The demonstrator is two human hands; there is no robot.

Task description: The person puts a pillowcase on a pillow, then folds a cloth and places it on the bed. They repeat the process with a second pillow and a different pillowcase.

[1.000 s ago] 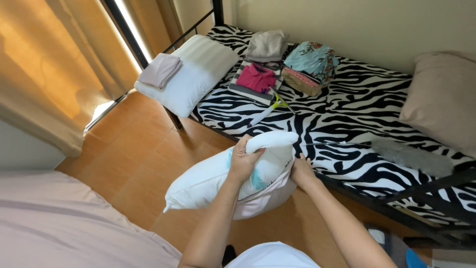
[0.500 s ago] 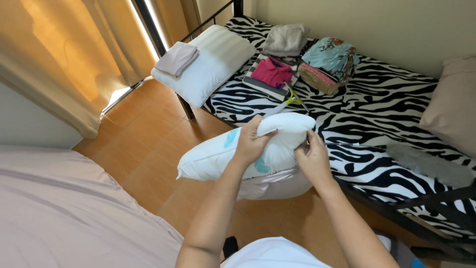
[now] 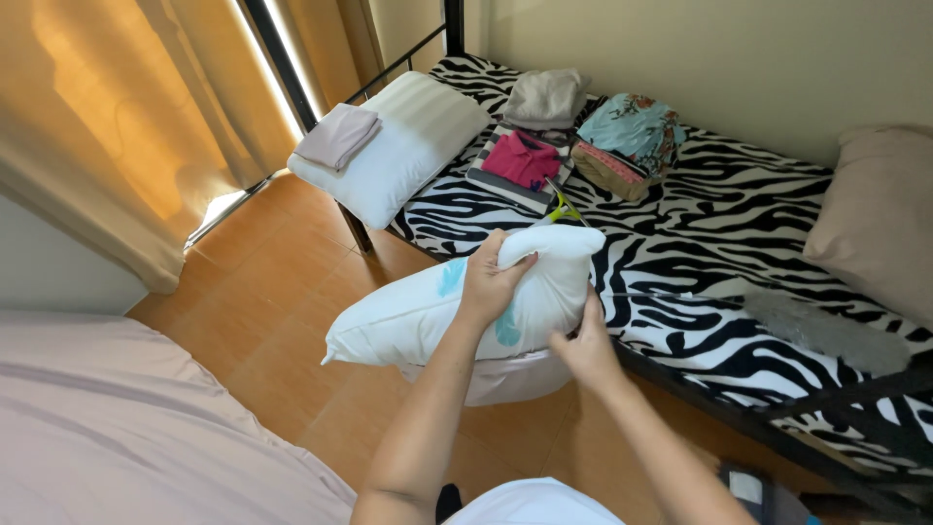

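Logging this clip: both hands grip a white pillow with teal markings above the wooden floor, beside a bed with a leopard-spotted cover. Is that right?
Not quite. In the head view the bed cover is black-and-white zebra-striped, not leopard-spotted. The rest holds: the left hand and right hand both grip the white pillow with teal markings above the wooden floor.

Zebra bed [image 3: 739, 204] by curtains [image 3: 117, 126].
Folded clothes [image 3: 583, 136] and pillows [image 3: 408, 146] lay on it; a duster [image 3: 826, 331] rested nearby.
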